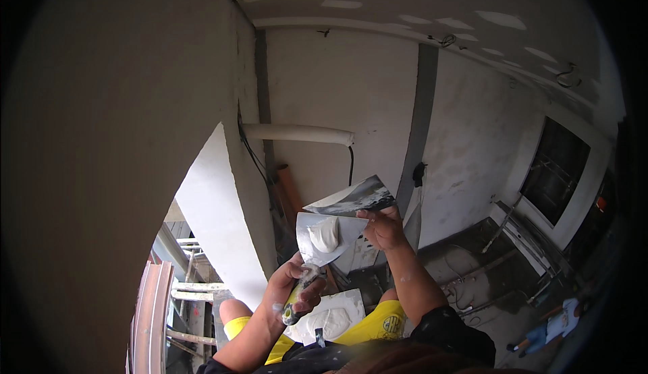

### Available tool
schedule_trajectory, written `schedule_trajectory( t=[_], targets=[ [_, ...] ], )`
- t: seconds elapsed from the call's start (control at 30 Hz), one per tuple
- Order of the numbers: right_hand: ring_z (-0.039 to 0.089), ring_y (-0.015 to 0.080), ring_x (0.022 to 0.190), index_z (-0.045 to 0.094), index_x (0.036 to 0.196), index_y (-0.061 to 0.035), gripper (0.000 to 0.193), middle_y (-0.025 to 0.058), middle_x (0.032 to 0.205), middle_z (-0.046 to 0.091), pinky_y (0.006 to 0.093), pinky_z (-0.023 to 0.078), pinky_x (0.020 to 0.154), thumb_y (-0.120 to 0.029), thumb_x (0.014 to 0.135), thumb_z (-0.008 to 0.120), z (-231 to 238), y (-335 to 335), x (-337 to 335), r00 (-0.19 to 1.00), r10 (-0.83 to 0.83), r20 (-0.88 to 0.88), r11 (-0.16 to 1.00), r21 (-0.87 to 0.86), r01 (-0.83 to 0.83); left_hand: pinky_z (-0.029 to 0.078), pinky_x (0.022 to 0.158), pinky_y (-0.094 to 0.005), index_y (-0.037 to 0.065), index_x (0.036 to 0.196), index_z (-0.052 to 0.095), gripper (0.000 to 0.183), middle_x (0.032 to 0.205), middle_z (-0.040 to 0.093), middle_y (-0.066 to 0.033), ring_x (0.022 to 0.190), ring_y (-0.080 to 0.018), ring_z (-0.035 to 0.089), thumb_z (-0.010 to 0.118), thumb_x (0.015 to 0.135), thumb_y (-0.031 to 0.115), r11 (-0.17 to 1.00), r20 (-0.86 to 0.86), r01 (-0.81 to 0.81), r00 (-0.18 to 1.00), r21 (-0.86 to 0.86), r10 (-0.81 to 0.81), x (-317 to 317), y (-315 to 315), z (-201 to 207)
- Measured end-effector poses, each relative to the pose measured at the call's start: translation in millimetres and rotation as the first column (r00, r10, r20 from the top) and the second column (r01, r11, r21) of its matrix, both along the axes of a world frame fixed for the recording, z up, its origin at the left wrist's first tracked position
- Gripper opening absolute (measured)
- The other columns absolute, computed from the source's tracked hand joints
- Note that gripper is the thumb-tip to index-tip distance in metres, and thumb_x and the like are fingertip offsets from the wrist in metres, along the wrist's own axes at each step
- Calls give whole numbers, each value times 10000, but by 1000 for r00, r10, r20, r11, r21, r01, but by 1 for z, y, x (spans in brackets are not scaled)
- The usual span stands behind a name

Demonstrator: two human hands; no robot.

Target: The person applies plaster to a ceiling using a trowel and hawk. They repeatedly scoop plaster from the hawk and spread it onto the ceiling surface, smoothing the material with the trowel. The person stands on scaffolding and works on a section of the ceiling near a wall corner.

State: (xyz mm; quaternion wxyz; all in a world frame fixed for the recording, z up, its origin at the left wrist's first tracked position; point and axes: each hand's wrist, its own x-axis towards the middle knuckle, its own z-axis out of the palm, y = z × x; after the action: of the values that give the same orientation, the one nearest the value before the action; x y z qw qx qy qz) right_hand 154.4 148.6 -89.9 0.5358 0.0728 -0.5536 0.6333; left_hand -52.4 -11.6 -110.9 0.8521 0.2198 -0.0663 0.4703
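My left hand (297, 286) grips a putty knife by its yellow and dark handle (292, 310), blade up. A lump of white putty (324, 234) sits on the wide blade (307, 231). In my right hand (385, 227) is a flat metal scraper blade (354, 197), smeared grey and held tilted just above the putty knife. The blades sit close together; I cannot tell whether they touch. Below my hands, near my yellow shorts (368, 327), a pale board (351, 300) bears a larger heap of white putty (327, 323).
A bare wall (115, 138) rises close on the left, beside an opening onto scaffold poles (196, 286). A pale pipe (297, 133) juts from the wall ahead. Orange pipes (289, 188) lean behind. Metal lengths (523, 239) lie at right, where another person (560, 323) is visible.
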Motion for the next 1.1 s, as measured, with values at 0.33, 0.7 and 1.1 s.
schedule_trajectory(
  t=[0.33, 0.7, 1.1],
  targets=[
    [628, 349, 1199, 712, 1117, 6, 325, 188, 1184, 702, 477, 433, 1098, 111, 852, 554, -7, 27, 5, 882, -305, 358, 871, 479, 107, 413, 327, -245, 213, 1462, 367, 567, 634, 512, -172, 368, -187, 444, 386, 908, 95, 998, -82, -52, 995, 28, 55, -1, 13, -6],
    [500, 321, 1308, 405, 1422, -64, 507, 159, 1414, 486, 495, 370, 1140, -121, 956, 597, 221, 190, -19, 944, -251, -214, 967, -8, 255, 360, 348, -247, 235, 1402, 383, 523, 646, 470, -139, 405, -179, 397, 409, 888, 142, 962, -313, -245, 929, -120, 197, -5, 30, -55],
    [528, 409, 1235, 344, 1393, 11, 394, 199, 1336, 465, 540, 534, 1002, -137, 1031, 389, 385, 273, -114, 885, -92, -457, 996, -44, 81, 355, 356, -269, 206, 1344, 385, 456, 634, 451, -143, 394, -200, 381, 416, 893, 147, 918, -333, -322, 913, -231, 237, -1, 33, -74]
  ],
)
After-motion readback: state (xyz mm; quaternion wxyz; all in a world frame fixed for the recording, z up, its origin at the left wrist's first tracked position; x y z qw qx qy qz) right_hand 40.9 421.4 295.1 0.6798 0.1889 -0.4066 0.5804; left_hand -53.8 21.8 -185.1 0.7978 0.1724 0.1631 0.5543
